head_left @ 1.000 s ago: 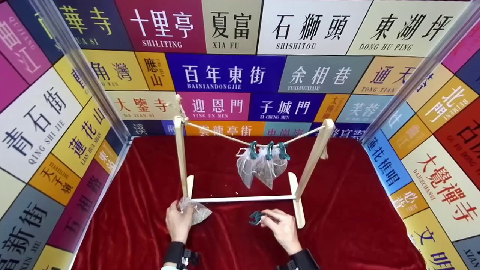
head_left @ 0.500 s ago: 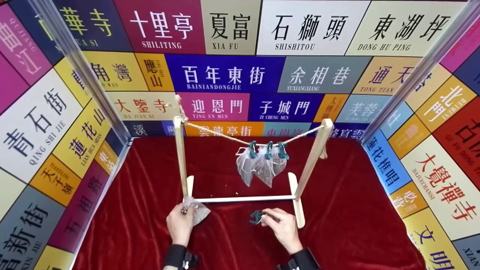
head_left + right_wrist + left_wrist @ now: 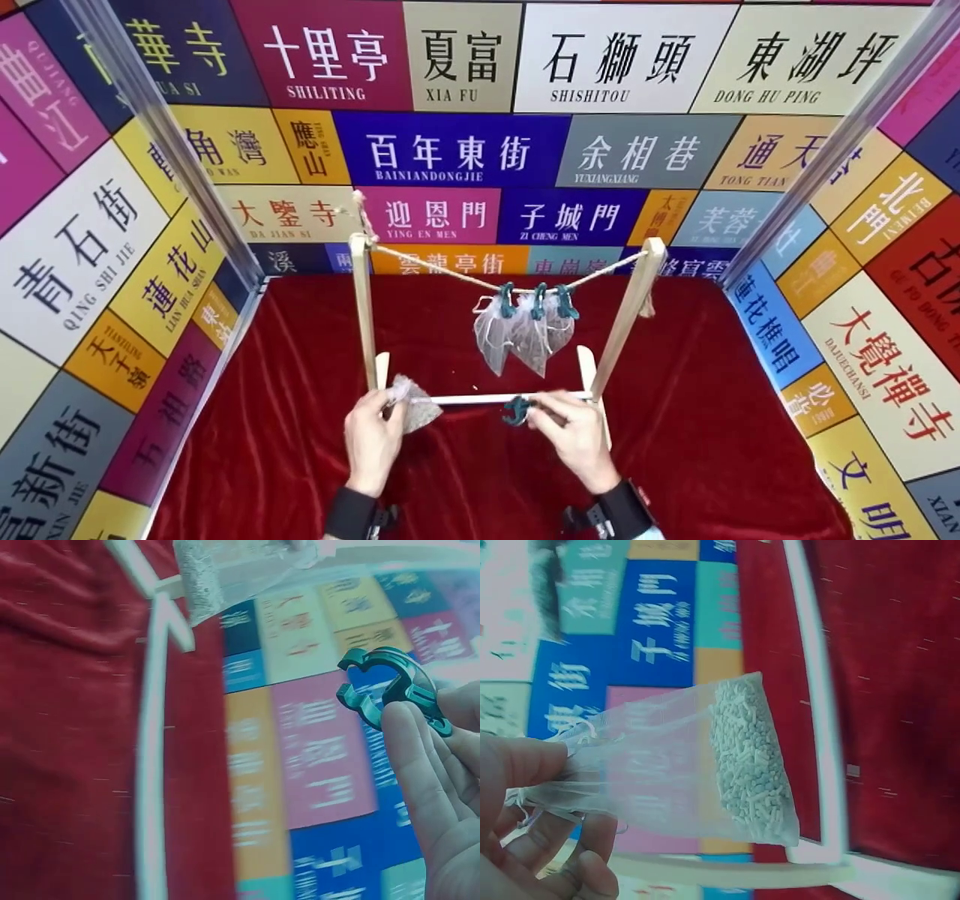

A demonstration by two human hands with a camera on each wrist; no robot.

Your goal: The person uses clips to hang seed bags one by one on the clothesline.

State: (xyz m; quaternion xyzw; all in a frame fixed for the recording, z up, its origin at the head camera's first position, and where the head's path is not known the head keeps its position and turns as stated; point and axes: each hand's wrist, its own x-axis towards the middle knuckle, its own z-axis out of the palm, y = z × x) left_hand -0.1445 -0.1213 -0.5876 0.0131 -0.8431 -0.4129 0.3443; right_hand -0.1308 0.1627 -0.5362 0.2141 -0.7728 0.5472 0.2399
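My left hand (image 3: 373, 442) pinches the gathered top of a sheer white drawstring bag (image 3: 652, 757). Pale pellets (image 3: 750, 757) fill the bag's bottom end. Between the thumb and fingers of my right hand (image 3: 574, 435) is a dark green clip (image 3: 390, 686); its jaws stand apart with nothing between them. Both hands are by the low crossbar of a wooden frame (image 3: 630, 322). From the rope (image 3: 442, 268) strung between the frame's posts hang several sheer bags (image 3: 529, 337), held by green clips (image 3: 538, 301) and bunched right of the middle.
Dark red cloth (image 3: 465, 487) covers the table, with a few tiny pale crumbs lying behind the crossbar. The frame's left post (image 3: 363, 315) rises just behind my left hand. Panels with colourful lettered signs (image 3: 450, 146) enclose the back and both sides.
Both hands have moved slightly away from me toward the frame, the left also a little rightward. The bag and the clip have moved along with them. The hanging bags look the same.
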